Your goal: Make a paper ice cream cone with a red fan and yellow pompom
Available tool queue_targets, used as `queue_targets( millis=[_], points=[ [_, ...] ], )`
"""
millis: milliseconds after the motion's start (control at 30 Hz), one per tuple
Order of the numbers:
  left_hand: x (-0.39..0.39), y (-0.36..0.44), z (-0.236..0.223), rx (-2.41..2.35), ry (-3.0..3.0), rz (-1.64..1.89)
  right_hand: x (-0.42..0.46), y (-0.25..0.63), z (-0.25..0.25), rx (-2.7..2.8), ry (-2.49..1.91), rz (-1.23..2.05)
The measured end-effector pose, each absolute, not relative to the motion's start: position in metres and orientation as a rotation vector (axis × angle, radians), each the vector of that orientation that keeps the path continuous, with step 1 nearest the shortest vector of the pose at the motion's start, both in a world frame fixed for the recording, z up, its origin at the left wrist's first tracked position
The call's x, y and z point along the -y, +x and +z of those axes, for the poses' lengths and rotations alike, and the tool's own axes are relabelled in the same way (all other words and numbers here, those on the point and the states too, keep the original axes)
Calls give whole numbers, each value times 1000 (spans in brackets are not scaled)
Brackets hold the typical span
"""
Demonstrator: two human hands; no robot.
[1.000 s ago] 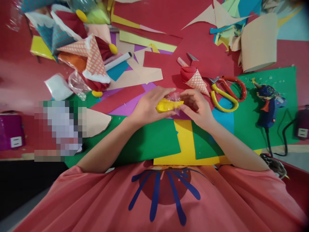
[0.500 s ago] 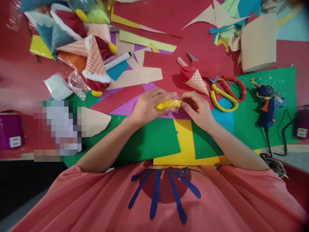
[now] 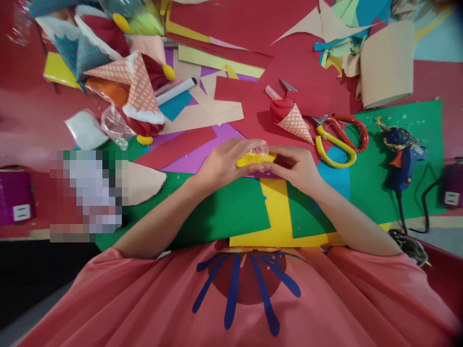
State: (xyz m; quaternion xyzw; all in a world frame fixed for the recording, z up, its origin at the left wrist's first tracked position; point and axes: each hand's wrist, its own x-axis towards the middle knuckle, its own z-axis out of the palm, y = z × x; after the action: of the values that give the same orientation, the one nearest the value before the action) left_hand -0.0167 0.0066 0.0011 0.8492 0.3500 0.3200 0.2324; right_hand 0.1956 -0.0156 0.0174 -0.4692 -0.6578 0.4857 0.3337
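Observation:
In front of my chest, my left hand [image 3: 224,163] is closed round a soft yellow clay-like lump in a clear plastic wrapper [image 3: 250,159]. My right hand [image 3: 297,165] pinches the right end of this packet between thumb and fingers. Part of the lump is hidden in the left palm. Just beyond my hands lies a small checked paper cone with a red top [image 3: 293,118]. Scissors with red and yellow handles [image 3: 336,143] rest to the right of the cone.
At far right a blue glue gun [image 3: 401,156] with a cord lies on green foam sheet [image 3: 427,130]. A beige cylinder [image 3: 388,65] stands behind it. Several finished cones [image 3: 139,86], a white marker [image 3: 177,91] and a white packet [image 3: 87,130] lie on the left. Coloured scraps cover the middle.
My right fingers have moved slightly left and now grip further over the packet's end. The clear wrapper is bunched upward, and more of the yellow lump's right end shows.

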Motion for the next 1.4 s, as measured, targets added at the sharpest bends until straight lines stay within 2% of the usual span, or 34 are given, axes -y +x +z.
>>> queue_targets(
  millis=[200,333,867,1100,1267,1400],
  points=[
    [-7,-15,-3,-911,2278,956,16,193,12,1378,-1223,1460],
    [-9,-16,-3,-798,2347,1036,17,191,11,1342,-1201,1529],
    [-8,-16,-2,-733,2188,916,18,195,16,1755,-1189,1181],
    [-8,-13,2,-677,2206,1021,17,195,23,1805,-1174,1122],
    [-10,-16,4,-806,2209,1052,14,201,23,1616,-1189,1056],
    [-12,-16,4,-742,2256,1125,13,205,20,1638,-1152,1164]
  ],
)
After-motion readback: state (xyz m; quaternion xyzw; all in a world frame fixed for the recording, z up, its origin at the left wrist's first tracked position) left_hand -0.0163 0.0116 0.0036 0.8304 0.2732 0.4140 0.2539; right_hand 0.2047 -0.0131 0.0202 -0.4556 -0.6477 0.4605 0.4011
